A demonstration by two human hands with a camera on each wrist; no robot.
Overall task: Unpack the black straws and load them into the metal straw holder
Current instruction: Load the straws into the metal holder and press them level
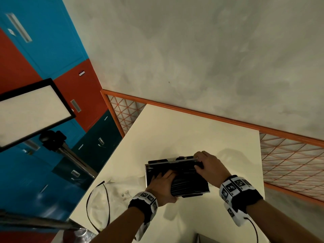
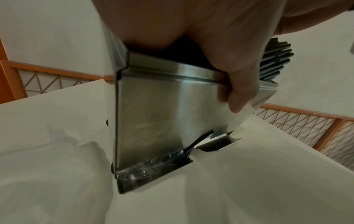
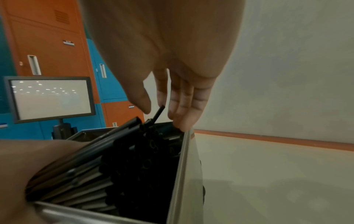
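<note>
The metal straw holder [image 1: 145, 174] stands on the white table [image 1: 175, 130], filled with black straws [image 1: 187, 180]. My left hand [image 1: 162, 182] lies across the straws. Its thumb [image 2: 239, 94] hooks over the rim and presses the steel front wall [image 2: 153, 113]. Straw ends [image 2: 275, 60] stick out past that hand. My right hand [image 1: 201, 165] is at the far right end of the holder. Its straight fingertips [image 3: 182, 122] touch the rim [image 3: 184, 166]. One straw [image 3: 159, 112] pokes up loose between thumb and fingers above the pile [image 3: 134, 166].
A crumpled clear plastic bag [image 1: 112, 195] with a black edge strip [image 1: 88, 204] lies on the table left of the holder. A light panel [image 1: 31, 113] on a stand is beyond the left table edge. An orange mesh fence [image 1: 289, 163] borders the table's far and right sides.
</note>
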